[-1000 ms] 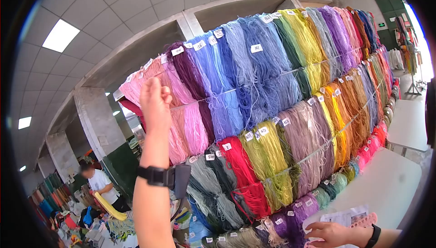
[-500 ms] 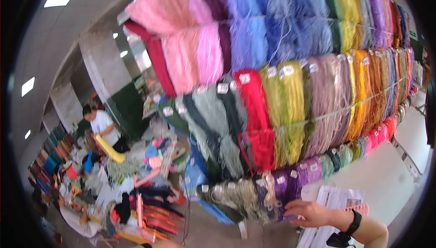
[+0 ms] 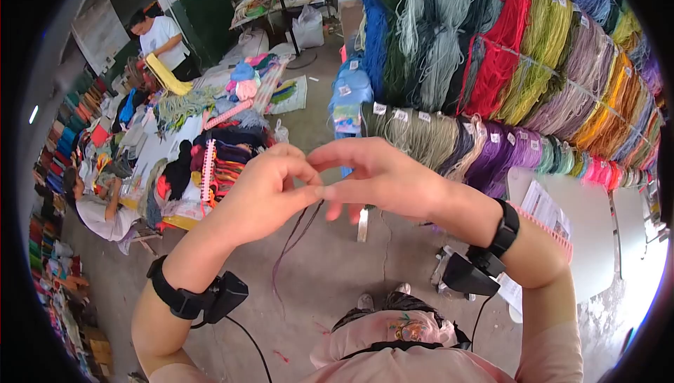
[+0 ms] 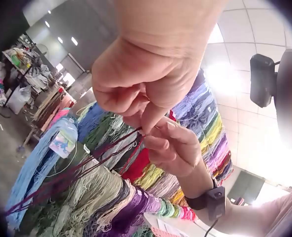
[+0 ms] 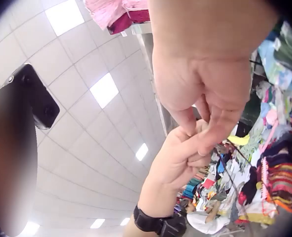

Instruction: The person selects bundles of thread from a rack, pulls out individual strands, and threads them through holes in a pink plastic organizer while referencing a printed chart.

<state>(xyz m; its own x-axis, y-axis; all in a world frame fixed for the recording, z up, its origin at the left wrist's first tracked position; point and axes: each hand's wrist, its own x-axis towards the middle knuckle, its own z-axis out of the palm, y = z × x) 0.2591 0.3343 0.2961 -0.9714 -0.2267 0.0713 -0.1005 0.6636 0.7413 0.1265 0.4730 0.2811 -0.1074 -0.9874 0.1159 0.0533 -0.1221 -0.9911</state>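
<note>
In the head view, my left hand (image 3: pixel 263 190) and right hand (image 3: pixel 386 183) meet fingertip to fingertip in front of my chest. Thin dark purple yarn strands (image 3: pixel 286 249) hang down from between the fingers. My left thumb and forefinger pinch the yarn, which the left wrist view shows as two long strands (image 4: pixel 94 165) trailing off to one side. There the right hand's curled fingers (image 4: pixel 161 144) pinch at the same spot. The right wrist view has the two hands overlapping, the yarn's pinched end hidden among the fingers.
A rack of numbered yarn hanks (image 3: pixel 442 39) stands at the right, a row of rolled hanks (image 3: pixel 421 134) along its foot. Beyond it is a white table (image 3: pixel 597 235) with a printed sheet (image 3: pixel 544 207). At left, a person (image 3: pixel 160 39) handles yellow yarn (image 3: pixel 167 75) by a heaped table (image 3: pixel 158 151).
The view has swung down and left. My left hand came down from beside the upper hanks, and my right hand left the papers on the table; both now meet at the purple yarn.
</note>
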